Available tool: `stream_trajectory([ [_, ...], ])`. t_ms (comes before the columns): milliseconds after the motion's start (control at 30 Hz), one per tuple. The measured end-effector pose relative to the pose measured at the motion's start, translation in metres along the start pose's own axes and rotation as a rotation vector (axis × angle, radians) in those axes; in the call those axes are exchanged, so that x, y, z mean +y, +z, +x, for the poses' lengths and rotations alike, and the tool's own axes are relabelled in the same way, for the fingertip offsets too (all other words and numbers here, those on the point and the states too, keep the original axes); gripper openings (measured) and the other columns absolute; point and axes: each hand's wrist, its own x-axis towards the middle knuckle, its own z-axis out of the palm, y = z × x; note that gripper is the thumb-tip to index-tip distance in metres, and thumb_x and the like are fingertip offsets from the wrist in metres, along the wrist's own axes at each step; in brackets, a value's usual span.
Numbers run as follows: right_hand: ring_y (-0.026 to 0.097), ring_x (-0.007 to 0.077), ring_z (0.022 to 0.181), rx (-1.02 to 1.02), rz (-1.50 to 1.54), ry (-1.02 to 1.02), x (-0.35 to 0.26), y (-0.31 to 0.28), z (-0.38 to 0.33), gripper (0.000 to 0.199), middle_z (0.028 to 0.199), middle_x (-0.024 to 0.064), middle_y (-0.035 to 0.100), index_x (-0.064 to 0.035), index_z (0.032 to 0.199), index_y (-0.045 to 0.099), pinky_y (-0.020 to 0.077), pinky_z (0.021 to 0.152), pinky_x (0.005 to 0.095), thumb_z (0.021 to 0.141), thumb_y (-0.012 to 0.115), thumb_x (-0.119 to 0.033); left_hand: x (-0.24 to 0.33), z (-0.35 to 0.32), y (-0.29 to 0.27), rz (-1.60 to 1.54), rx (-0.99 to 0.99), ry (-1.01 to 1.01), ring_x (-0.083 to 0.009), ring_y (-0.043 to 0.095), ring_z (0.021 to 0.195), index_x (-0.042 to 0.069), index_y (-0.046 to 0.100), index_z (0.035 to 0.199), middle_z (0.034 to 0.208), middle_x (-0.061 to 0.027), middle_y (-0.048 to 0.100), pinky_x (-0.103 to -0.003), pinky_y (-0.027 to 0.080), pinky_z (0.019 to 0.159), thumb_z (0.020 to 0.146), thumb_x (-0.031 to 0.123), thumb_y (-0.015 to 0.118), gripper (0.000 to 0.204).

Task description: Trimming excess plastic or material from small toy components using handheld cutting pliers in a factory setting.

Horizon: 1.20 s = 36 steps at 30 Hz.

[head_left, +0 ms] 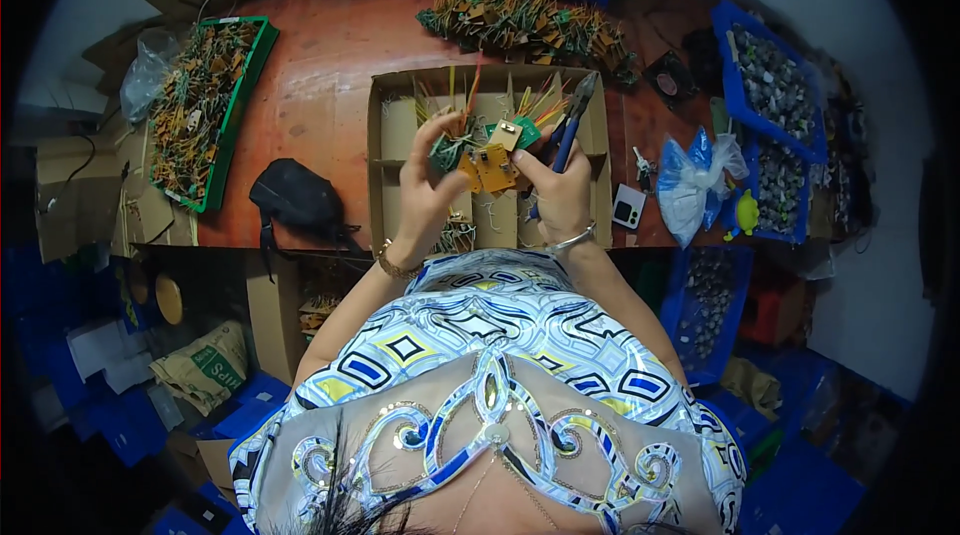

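Observation:
Above a shallow cardboard box (383, 190) on the table, my right hand (563, 185) grips blue-handled pliers (566, 140), their jaws pointing up and away. Its thumb also presses on a small cluster of orange-brown circuit boards (490, 171), with a green board and coloured wires around them. Over the box's left part, my left hand (425, 195) is open, thumb and fingers spread beside the boards. A green wired bundle (453, 151) shows between its fingers; whether they touch it, I cannot tell. Thin white offcuts lie in the box's compartments.
A green tray (265, 50) heaped with wired boards stands at left, near a black bag (293, 197). Another pile of wired boards (530, 25) lies behind the box. At right are a phone (628, 206), a plastic bag (685, 197) and blue bins (735, 85) of small parts.

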Motion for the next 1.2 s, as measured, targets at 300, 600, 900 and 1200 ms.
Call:
stream_trajectory([
  [300,0.065,0.0147,0.082,-0.291,0.053,-0.068,-0.027,0.023,-0.012,0.016,0.095,0.0102,0.064,0.0001,0.101,0.051,0.0524,0.068,0.0253,0.089,0.06,-0.004,0.015,-0.006,0.015,0.041,0.065,-0.193,-0.0191,0.061,0.1,0.0,0.052,0.114,0.111,-0.0094,0.059,-0.029,0.049,0.087,0.082,0.029,0.074,0.049],
  [600,0.058,0.0059,0.069,-0.182,-0.418,-0.302,-0.024,0.02,-0.006,0.021,0.082,0.0012,0.064,-0.0041,0.093,0.053,0.0474,0.061,0.0205,0.08,0.069,0.002,0.011,-0.004,0.019,-0.624,0.205,-0.526,-0.0149,0.064,0.092,0.002,0.055,0.114,0.103,-0.0078,0.064,-0.031,0.054,0.077,0.095,0.03,0.053,0.034],
  [900,0.064,0.0255,0.075,-0.07,-0.64,-0.763,-0.008,0.025,0.004,0.027,0.085,0.0096,0.064,-0.0039,0.093,0.053,0.0506,0.065,0.0334,0.072,0.068,0.004,0.009,-0.009,0.024,-0.521,0.219,-0.449,-0.0084,0.062,0.08,0.003,0.059,0.103,0.093,-0.003,0.062,-0.022,0.051,0.069,0.094,0.022,0.056,0.021],
  [1200,0.062,0.0271,0.074,-0.261,-0.632,-0.725,-0.005,0.014,0.006,0.026,0.082,0.0116,0.06,-0.0036,0.093,0.052,0.0488,0.067,0.0345,0.073,0.067,0.004,0.004,-0.012,0.022,-0.467,0.366,-0.518,-0.0101,0.063,0.076,0.005,0.058,0.107,0.092,-0.0022,0.064,-0.024,0.053,0.062,0.095,0.028,0.052,0.027],
])
